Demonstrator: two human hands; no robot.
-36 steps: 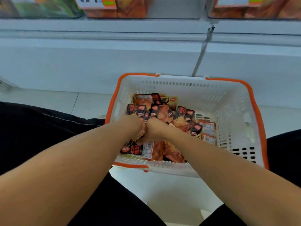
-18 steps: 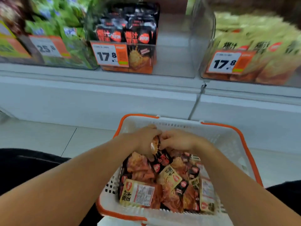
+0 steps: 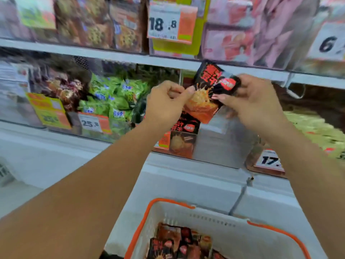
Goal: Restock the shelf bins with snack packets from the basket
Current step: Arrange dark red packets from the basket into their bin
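Note:
Both hands hold a black and orange snack packet (image 3: 207, 94) up in front of the shelf. My left hand (image 3: 166, 103) pinches its left edge and my right hand (image 3: 255, 101) grips its right side. Just below the packet is a clear shelf bin (image 3: 214, 144) with matching black and orange packets (image 3: 184, 128) at its left. The white basket with an orange rim (image 3: 224, 232) stands at the bottom of the view, with several more packets (image 3: 177, 243) inside.
A bin of green packets (image 3: 112, 98) with a 25.8 price tag (image 3: 91, 124) sits left of the target bin. A bin of yellow packets (image 3: 317, 131) is at right. Above runs a higher shelf (image 3: 112, 55) with an 18.8 tag (image 3: 168, 23).
Both hands rose out of the basket with a packet, from among the pile up to the shelf bin level. The view tilted up from the basket to the shelves.

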